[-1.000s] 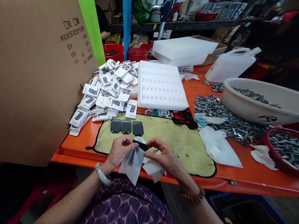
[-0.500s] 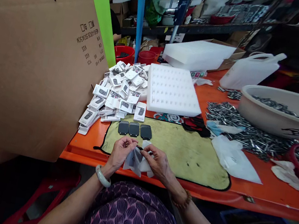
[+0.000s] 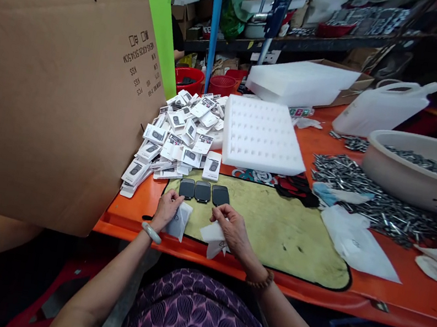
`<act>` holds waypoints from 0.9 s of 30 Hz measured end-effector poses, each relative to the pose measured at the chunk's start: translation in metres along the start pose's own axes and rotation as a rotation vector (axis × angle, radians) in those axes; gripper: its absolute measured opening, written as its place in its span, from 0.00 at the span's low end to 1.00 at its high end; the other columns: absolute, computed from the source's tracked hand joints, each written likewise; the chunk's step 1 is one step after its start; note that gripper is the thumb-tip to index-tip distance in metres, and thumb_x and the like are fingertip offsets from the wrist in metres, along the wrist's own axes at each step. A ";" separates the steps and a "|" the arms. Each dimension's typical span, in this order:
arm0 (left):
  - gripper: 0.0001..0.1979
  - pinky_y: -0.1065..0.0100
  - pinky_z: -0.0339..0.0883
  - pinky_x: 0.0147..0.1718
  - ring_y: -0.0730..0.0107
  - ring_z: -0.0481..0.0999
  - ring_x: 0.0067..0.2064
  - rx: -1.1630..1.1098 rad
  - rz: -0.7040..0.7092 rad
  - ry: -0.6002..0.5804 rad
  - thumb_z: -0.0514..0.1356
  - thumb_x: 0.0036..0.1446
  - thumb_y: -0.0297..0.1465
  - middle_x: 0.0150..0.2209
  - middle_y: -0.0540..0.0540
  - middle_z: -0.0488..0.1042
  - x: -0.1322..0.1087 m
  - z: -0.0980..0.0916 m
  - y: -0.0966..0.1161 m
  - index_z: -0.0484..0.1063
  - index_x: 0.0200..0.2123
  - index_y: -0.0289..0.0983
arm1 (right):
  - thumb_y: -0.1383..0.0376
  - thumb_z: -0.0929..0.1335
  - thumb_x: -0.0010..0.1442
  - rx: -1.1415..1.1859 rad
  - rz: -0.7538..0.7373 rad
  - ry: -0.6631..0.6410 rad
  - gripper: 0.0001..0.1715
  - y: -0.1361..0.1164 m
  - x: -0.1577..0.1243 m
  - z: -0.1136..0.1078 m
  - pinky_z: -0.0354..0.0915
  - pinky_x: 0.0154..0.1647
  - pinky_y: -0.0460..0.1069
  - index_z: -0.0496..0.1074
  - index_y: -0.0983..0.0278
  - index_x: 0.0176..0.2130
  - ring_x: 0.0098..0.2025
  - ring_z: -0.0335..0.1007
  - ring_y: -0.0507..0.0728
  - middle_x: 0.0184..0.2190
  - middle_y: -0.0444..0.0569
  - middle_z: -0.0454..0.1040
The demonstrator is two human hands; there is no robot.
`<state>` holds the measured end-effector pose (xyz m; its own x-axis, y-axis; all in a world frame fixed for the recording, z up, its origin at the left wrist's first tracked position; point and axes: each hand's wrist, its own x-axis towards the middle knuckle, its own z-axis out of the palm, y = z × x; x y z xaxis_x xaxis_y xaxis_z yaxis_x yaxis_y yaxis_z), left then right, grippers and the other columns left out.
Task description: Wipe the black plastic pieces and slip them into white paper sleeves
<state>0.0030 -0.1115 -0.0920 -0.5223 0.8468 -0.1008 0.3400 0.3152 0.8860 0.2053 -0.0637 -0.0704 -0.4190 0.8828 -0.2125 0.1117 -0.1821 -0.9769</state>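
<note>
My left hand (image 3: pixel 167 208) is closed on a small translucent white pouch (image 3: pixel 179 222) at the near edge of the yellow-green mat (image 3: pixel 275 223). My right hand (image 3: pixel 229 228) lies a little to the right, holding a few white pouches (image 3: pixel 211 235) under its fingers. Its fingertips are just below the rightmost of three dark rectangular pieces (image 3: pixel 202 191), which lie in a row on the mat above both hands. I cannot tell whether the left pouch has anything in it.
A heap of small white packets (image 3: pixel 181 135) lies left of a white foam tray (image 3: pixel 262 137). A big cardboard box (image 3: pixel 48 79) stands at the left. To the right are loose metal parts (image 3: pixel 364 196), a basin (image 3: pixel 416 182), a white jug (image 3: pixel 382 107) and a plastic bag (image 3: pixel 356 242).
My hands were together on a dark piece and a pouch. They have moved apart and forward onto the mat, each with white pouches, and the dark piece is out of sight.
</note>
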 end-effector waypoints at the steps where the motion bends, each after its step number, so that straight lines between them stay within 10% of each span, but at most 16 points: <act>1: 0.10 0.69 0.57 0.32 0.72 0.62 0.28 0.019 0.012 0.027 0.59 0.50 0.33 0.23 0.54 0.62 0.002 -0.001 0.002 0.60 0.23 0.38 | 0.45 0.69 0.50 0.067 0.030 0.002 0.23 0.000 0.001 0.001 0.53 0.20 0.46 0.66 0.62 0.24 0.19 0.56 0.49 0.20 0.41 0.66; 6: 0.10 0.65 0.62 0.41 0.65 0.69 0.41 -0.030 0.143 0.100 0.60 0.53 0.38 0.36 0.45 0.71 -0.019 0.003 0.026 0.68 0.35 0.37 | 0.43 0.71 0.47 0.275 0.030 0.093 0.26 -0.004 0.004 0.009 0.54 0.19 0.45 0.64 0.61 0.25 0.19 0.55 0.48 0.20 0.40 0.65; 11: 0.23 0.70 0.63 0.30 0.71 0.69 0.30 -0.411 -0.084 -0.380 0.59 0.52 0.50 0.29 0.47 0.72 -0.056 0.023 0.049 0.71 0.34 0.34 | 0.44 0.70 0.51 0.239 -0.080 0.171 0.24 -0.013 0.002 0.017 0.56 0.21 0.46 0.64 0.61 0.26 0.21 0.56 0.49 0.21 0.40 0.64; 19: 0.15 0.70 0.61 0.32 0.71 0.69 0.30 -0.474 -0.056 -0.257 0.68 0.45 0.40 0.26 0.47 0.75 -0.063 0.020 0.053 0.78 0.28 0.32 | 0.50 0.76 0.42 0.207 0.077 -0.183 0.23 -0.019 -0.012 -0.007 0.57 0.25 0.45 0.70 0.63 0.31 0.24 0.61 0.50 0.24 0.41 0.69; 27: 0.21 0.73 0.59 0.28 0.78 0.65 0.24 -0.884 -0.257 -0.248 0.73 0.37 0.42 0.22 0.52 0.70 -0.077 0.034 0.056 0.69 0.22 0.34 | 0.42 0.71 0.47 0.098 0.045 -0.166 0.28 -0.012 -0.026 -0.009 0.49 0.22 0.45 0.65 0.63 0.23 0.21 0.51 0.48 0.18 0.39 0.61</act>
<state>0.0889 -0.1445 -0.0501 -0.2839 0.8954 -0.3429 -0.5297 0.1516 0.8345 0.2234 -0.0805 -0.0527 -0.5593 0.7906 -0.2492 0.0487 -0.2688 -0.9620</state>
